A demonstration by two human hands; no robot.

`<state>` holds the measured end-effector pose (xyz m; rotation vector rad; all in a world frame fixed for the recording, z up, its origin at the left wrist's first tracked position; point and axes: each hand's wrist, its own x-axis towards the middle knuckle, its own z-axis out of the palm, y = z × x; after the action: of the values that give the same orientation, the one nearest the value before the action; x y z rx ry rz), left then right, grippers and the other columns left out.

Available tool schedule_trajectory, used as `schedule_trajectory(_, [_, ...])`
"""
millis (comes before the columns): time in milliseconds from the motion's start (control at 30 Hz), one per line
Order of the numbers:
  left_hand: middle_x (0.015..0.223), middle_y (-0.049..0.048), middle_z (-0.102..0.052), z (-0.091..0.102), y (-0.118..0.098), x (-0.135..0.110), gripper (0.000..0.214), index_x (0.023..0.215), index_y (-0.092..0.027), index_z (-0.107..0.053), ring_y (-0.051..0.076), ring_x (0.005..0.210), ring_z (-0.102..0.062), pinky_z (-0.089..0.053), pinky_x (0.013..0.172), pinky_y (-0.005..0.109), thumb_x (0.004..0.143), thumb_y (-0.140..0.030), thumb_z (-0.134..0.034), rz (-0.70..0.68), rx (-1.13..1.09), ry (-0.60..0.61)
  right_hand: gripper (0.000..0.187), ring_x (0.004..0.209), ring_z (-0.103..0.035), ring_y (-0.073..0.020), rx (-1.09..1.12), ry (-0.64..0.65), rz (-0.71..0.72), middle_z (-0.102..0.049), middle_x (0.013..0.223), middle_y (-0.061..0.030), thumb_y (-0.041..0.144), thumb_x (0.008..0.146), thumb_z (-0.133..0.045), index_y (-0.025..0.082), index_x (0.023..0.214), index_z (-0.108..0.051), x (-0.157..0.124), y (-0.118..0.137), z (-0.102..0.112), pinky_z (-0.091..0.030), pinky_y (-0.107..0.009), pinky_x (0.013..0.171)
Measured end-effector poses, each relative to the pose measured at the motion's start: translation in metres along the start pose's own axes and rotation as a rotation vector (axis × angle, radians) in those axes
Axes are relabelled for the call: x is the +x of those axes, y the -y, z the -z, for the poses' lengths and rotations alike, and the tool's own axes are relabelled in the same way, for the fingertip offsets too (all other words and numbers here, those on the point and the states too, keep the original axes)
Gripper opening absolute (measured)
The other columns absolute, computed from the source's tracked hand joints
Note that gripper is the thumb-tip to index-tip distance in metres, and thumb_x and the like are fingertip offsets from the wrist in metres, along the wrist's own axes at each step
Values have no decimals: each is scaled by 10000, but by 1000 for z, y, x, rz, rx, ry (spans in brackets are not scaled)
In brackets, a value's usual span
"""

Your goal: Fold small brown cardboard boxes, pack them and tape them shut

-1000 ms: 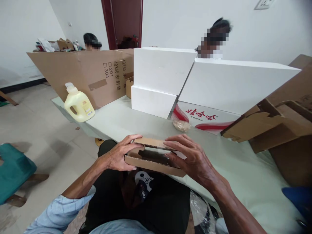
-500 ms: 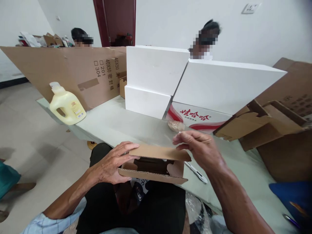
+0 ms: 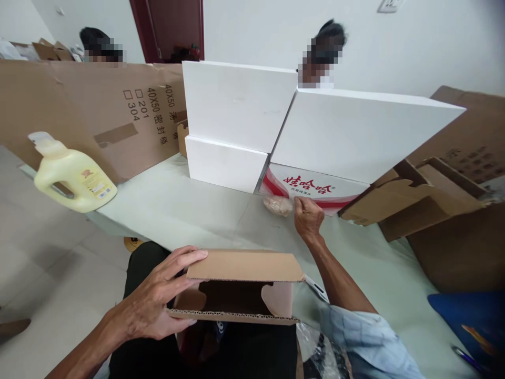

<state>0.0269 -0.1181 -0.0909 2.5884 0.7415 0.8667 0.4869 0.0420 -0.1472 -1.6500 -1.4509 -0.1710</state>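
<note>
Currently a small carton (image 3: pixel 245 266) sits at the table's (image 3: pixel 221 218) near edge, over the lap, its walls folded up, end tabs visible inside the mouth. Its open side faces the wearer: long flaps apart, not yet closed; interior dark, contents not made out.

Left hand (image 3: pixel 158 296): fingers over the top panel, thumb below, clamped on the carton's left end. Right hand (image 3: pixel 309 217): reached toward the far edge, fingers curled in, just beside a clear plastic bundle (image 3: pixel 277 205); whether it pinches the plastic, cannot tell.

Around: white-handled tool (image 3: pixel 316 289) by the carton's right end, partly hidden. White boxes (image 3: pixel 236 100) and a red-printed box (image 3: pixel 315 190) wall off the far edge. Yellow jug (image 3: pixel 73 179) at the left edge; open brown cartons (image 3: pixel 379 197) crowd the right; pen (image 3: pixel 467 358) near the near right corner.
</note>
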Motion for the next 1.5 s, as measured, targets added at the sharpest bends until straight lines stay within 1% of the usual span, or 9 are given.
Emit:
schedule_trajectory(300, [1651,196,-497,-1,1,3,455,1291,-224,-686,394,1546,-478,-582,1178,540,861,-188,-829,17,-24,23,307,1177,-610,-302,-193,258,205,-750,1255,-184,264,1065,-470,178,1069,-764,-8,-15,-55,-501,-390,970])
schedule_trajectory(400, [1645,197,-493,1,1,5,532,1350,-234,-656,393,1543,-481,-563,1195,542,855,-207,-851,17,-28,33,275,1316,-552,-342,-205,340,256,-678,1427,-191,290,1030,-556,173,1190,-746,-17,-16,-56,-469,-471,1115])
schedule_trajectory(567, [1692,215,-409,7,8,7,919,1528,-276,-532,435,1530,-483,-543,1189,596,751,-467,-984,76,-72,145,510,1404,-533,-402,-179,437,274,-612,1529,-222,336,927,-695,151,1402,-665,-16,-17,-46,-458,-559,1183])
schedule_trajectory(733, [1714,203,-361,18,17,16,1197,1699,-324,-343,457,1545,-449,-484,1226,626,727,-686,-939,139,-158,197,600,1340,-626,-382,-90,335,220,-610,1526,-241,404,987,-603,144,1527,-569,-11,9,-11,-573,-535,1054])
schedule_trajectory(867, [1631,154,-445,34,15,34,739,1667,-304,-444,370,1452,-545,-528,1186,527,1024,-611,-637,190,-215,233,302,1007,-737,-279,254,83,272,-773,1163,-128,398,1053,-571,207,1211,-743,-40,68,51,-623,-426,850])
schedule_trajectory(967, [1525,134,-510,45,10,50,592,1613,-281,-536,314,1306,-621,-569,1100,453,1076,-530,-549,233,-166,288,199,824,-745,-215,408,174,414,-788,943,-53,281,1069,-604,236,967,-769,-69,115,103,-606,-349,767])
schedule_trajectory(1067, [1428,118,-542,52,7,64,574,1532,-266,-626,278,1147,-656,-590,974,389,1051,-576,-579,248,-99,382,166,821,-769,-198,475,345,563,-807,973,-64,192,1060,-619,234,1059,-779,-87,146,140,-604,-305,712])
schedule_trajectory(1233, [1378,121,-587,50,13,76,605,1454,-235,-660,286,1123,-665,-572,977,395,1008,-643,-634,217,-65,378,238,942,-795,-195,292,193,687,-819,1116,-70,174,1053,-643,286,1223,-766,-95,163,163,-636,-295,810])
schedule_trajectory(1500, [1387,118,-588,48,16,79,642,1414,-253,-658,286,1097,-678,-581,945,396,942,-686,-702,231,-35,404,342,1146,-767,-254,226,760,729,-780,1271,-114,354,1145,-516,237,1400,-712,-92,170,155,-638,-369,924])
